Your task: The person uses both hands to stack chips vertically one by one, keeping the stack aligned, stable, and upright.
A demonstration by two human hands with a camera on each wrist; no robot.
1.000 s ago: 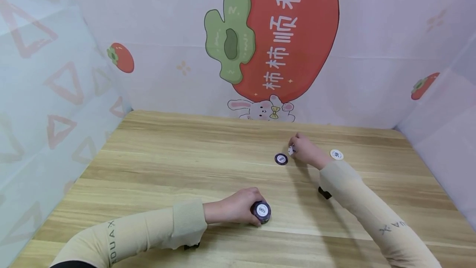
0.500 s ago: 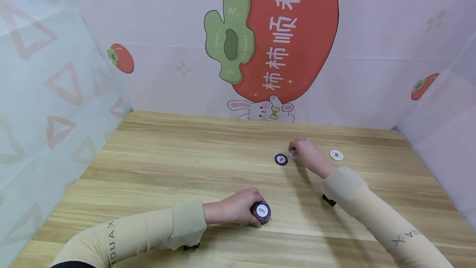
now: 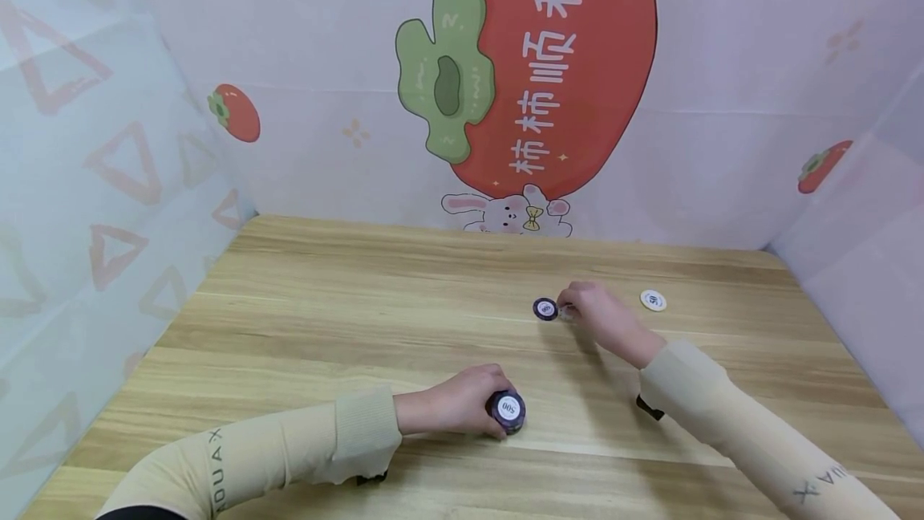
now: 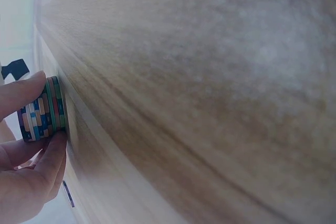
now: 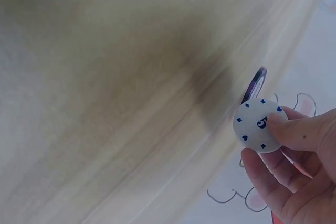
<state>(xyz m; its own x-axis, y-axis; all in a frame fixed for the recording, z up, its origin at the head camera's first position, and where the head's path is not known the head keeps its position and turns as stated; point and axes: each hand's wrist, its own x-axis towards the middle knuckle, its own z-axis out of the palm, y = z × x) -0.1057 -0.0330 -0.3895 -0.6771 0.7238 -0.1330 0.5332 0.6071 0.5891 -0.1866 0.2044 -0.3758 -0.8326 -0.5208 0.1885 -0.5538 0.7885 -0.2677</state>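
Note:
In the head view my left hand (image 3: 456, 403) grips the sides of a stack of poker chips (image 3: 509, 411) standing on the table, a dark chip marked 500 on top. The left wrist view shows the stack's mixed coloured edges (image 4: 44, 111) between thumb and fingers. Farther back, my right hand (image 3: 608, 319) pinches a white poker chip (image 5: 253, 127), held on edge with blue card-suit marks and a 5 facing the right wrist camera. Just left of it lies a dark purple poker chip (image 3: 545, 309), flat on the wood.
A white poker chip marked 50 (image 3: 653, 300) lies flat to the right of my right hand. Behind the wooden table (image 3: 375, 295) rises a white backdrop (image 3: 303, 159) printed with persimmons and a rabbit. More printed cloth hangs at both sides.
My right hand has come slightly nearer to me, lowering the white chip in the picture, close beside the dark purple chip. The left hand and its stack have stayed put.

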